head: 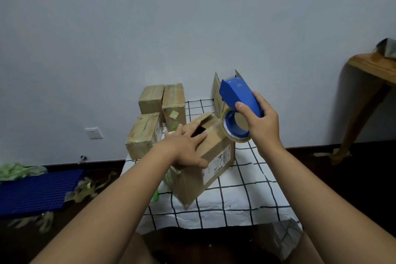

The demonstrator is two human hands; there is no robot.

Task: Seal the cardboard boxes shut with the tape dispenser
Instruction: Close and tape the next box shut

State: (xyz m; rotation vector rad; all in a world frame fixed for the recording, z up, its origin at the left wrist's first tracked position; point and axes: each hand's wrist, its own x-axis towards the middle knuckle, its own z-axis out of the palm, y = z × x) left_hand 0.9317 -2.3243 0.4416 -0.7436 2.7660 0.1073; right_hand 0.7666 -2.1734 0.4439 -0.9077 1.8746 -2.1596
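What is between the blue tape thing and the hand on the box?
In the head view, only the box's half-open top flaps lie between the tape dispenser and the left hand.

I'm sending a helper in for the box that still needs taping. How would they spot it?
Find the low table with the black-and-white checked cloth against the wall. The box sits in the middle, under the left hand, nearer than the three taped boxes at the back left. Unlike those, its top flaps gape open, showing a dark gap.
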